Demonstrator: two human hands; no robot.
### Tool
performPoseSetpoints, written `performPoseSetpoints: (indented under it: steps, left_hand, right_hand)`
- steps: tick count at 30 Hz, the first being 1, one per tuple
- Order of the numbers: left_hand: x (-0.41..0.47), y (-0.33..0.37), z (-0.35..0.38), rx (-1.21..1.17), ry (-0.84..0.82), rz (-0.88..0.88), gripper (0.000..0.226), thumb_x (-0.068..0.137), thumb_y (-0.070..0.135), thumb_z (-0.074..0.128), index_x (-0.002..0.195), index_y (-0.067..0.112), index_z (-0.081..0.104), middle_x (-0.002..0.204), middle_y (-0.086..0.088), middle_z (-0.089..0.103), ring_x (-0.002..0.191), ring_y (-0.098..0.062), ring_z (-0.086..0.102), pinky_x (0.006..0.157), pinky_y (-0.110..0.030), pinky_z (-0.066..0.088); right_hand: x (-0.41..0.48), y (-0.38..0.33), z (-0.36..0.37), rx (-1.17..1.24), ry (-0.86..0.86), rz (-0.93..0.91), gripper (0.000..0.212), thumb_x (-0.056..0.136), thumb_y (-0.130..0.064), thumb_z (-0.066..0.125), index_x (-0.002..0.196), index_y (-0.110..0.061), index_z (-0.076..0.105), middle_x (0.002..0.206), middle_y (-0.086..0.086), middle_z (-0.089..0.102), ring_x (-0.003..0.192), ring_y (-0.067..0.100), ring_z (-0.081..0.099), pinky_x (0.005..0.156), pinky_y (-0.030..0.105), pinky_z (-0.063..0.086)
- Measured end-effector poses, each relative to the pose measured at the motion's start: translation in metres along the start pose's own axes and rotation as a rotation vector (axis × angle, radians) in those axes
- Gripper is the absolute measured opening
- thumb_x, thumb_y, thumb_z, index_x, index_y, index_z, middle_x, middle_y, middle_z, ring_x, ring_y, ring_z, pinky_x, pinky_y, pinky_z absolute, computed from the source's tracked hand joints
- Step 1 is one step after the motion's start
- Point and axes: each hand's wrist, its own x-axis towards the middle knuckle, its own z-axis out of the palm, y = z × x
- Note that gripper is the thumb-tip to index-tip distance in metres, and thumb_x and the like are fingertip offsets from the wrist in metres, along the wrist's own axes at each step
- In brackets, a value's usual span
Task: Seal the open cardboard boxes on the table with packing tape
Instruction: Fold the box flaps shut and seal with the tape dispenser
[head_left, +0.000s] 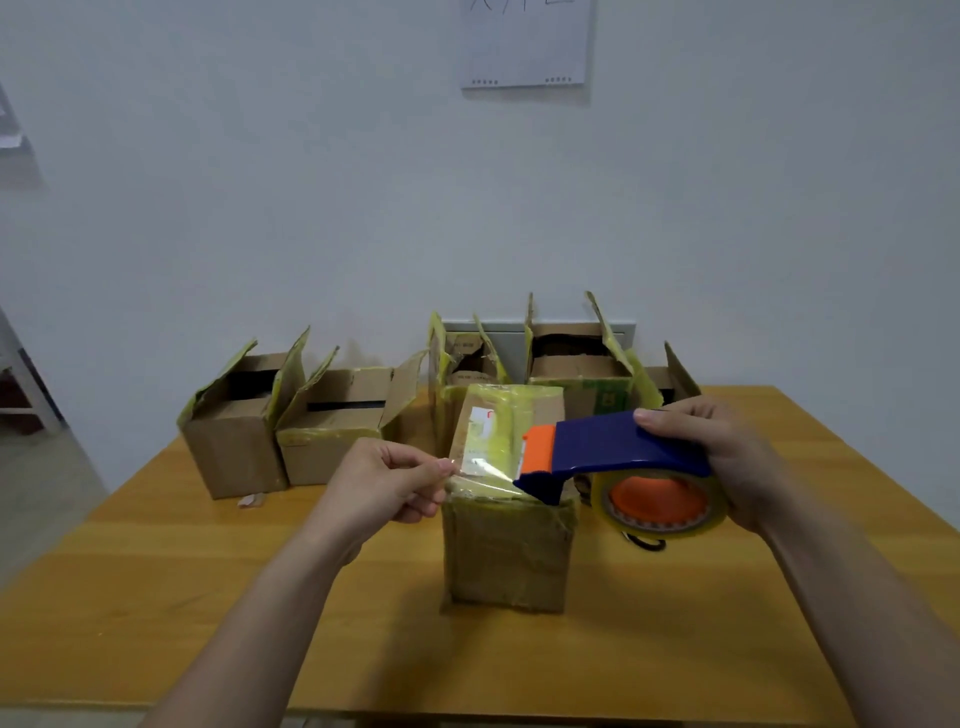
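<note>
A small cardboard box (508, 551) with its flaps closed stands at the middle of the wooden table (208, 597). My right hand (727, 462) grips a blue and orange tape dispenser (613, 447) above the box's right side, with the clear tape roll (662, 501) hanging below it. My left hand (389, 480) pinches the free end of the clear tape (483, 470), which stretches from the dispenser's orange blade across the box's near top edge.
Several open cardboard boxes with raised flaps stand in a row along the table's far edge, such as one at the left (236, 431) and one at the right (582, 374). A scrap (251, 500) lies near the left box. A white wall stands behind.
</note>
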Motion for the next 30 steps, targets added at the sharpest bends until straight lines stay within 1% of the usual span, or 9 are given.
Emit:
performPoseSetpoints:
  steps: [3, 8, 11, 15, 20, 24, 27, 30]
  left_hand:
    - [-0.002, -0.002, 0.003, 0.043, 0.018, 0.018, 0.012, 0.091, 0.021, 0.076, 0.088, 0.011, 0.084, 0.075, -0.014, 0.076, 0.061, -0.016, 0.068, 0.056, -0.025, 0.054]
    - [-0.002, -0.003, 0.008, 0.086, 0.031, 0.058, 0.012, 0.091, 0.021, 0.076, 0.088, 0.012, 0.083, 0.073, -0.012, 0.076, 0.061, -0.016, 0.069, 0.055, -0.024, 0.055]
    - [-0.001, -0.002, 0.011, 0.148, 0.024, 0.077, 0.012, 0.092, 0.023, 0.077, 0.088, 0.013, 0.083, 0.072, -0.009, 0.077, 0.061, -0.016, 0.070, 0.056, -0.024, 0.055]
    - [0.002, -0.002, 0.012, 0.222, 0.019, 0.085, 0.012, 0.091, 0.026, 0.077, 0.086, 0.016, 0.083, 0.071, -0.007, 0.076, 0.061, -0.017, 0.070, 0.057, -0.027, 0.056]
    - [0.003, -0.001, 0.011, 0.279, 0.018, 0.055, 0.012, 0.091, 0.027, 0.078, 0.086, 0.017, 0.083, 0.071, -0.006, 0.076, 0.063, -0.021, 0.073, 0.057, -0.028, 0.056]
    - [0.005, 0.001, 0.011, 0.293, 0.019, 0.012, 0.012, 0.090, 0.028, 0.080, 0.088, 0.017, 0.082, 0.071, -0.005, 0.076, 0.062, -0.020, 0.073, 0.054, -0.026, 0.055]
    - [0.005, 0.003, 0.011, 0.290, 0.022, -0.013, 0.012, 0.088, 0.028, 0.082, 0.088, 0.017, 0.081, 0.071, -0.006, 0.077, 0.064, -0.022, 0.074, 0.054, -0.026, 0.054]
    - [0.005, 0.004, 0.011, 0.265, 0.024, -0.019, 0.011, 0.087, 0.025, 0.083, 0.092, 0.015, 0.079, 0.072, -0.009, 0.077, 0.066, -0.027, 0.076, 0.052, -0.027, 0.054]
  right_hand:
    - [0.002, 0.003, 0.000, -0.036, -0.014, -0.016, 0.042, 0.079, -0.044, 0.068, 0.078, -0.002, 0.075, 0.075, 0.018, 0.073, 0.061, 0.024, 0.067, 0.055, 0.023, 0.054]
    - [0.003, 0.007, -0.006, -0.045, -0.021, -0.016, 0.043, 0.076, -0.043, 0.069, 0.081, -0.001, 0.076, 0.077, 0.020, 0.073, 0.063, 0.026, 0.068, 0.056, 0.024, 0.055]
    - [0.002, 0.007, -0.010, -0.032, -0.013, -0.025, 0.041, 0.077, -0.041, 0.069, 0.079, -0.001, 0.076, 0.074, 0.019, 0.073, 0.060, 0.025, 0.067, 0.055, 0.023, 0.054]
    - [0.001, 0.007, -0.011, -0.025, -0.007, -0.028, 0.034, 0.077, -0.041, 0.068, 0.072, -0.008, 0.076, 0.070, 0.016, 0.072, 0.058, 0.021, 0.067, 0.053, 0.021, 0.053]
    - [0.001, 0.011, -0.011, -0.034, -0.031, -0.008, 0.037, 0.078, -0.042, 0.068, 0.078, -0.005, 0.077, 0.078, 0.019, 0.074, 0.063, 0.024, 0.070, 0.055, 0.023, 0.055]
    - [0.002, 0.013, -0.011, -0.049, -0.062, -0.007, 0.034, 0.084, -0.038, 0.076, 0.079, -0.005, 0.077, 0.078, 0.019, 0.074, 0.064, 0.025, 0.069, 0.056, 0.024, 0.054]
    - [0.004, 0.015, -0.011, -0.076, -0.069, -0.008, 0.038, 0.082, -0.043, 0.071, 0.083, -0.006, 0.078, 0.083, 0.018, 0.075, 0.070, 0.027, 0.071, 0.059, 0.025, 0.055]
    - [0.007, 0.018, -0.012, -0.099, -0.079, 0.000, 0.043, 0.080, -0.046, 0.066, 0.085, -0.005, 0.078, 0.084, 0.018, 0.075, 0.072, 0.029, 0.071, 0.061, 0.026, 0.056]
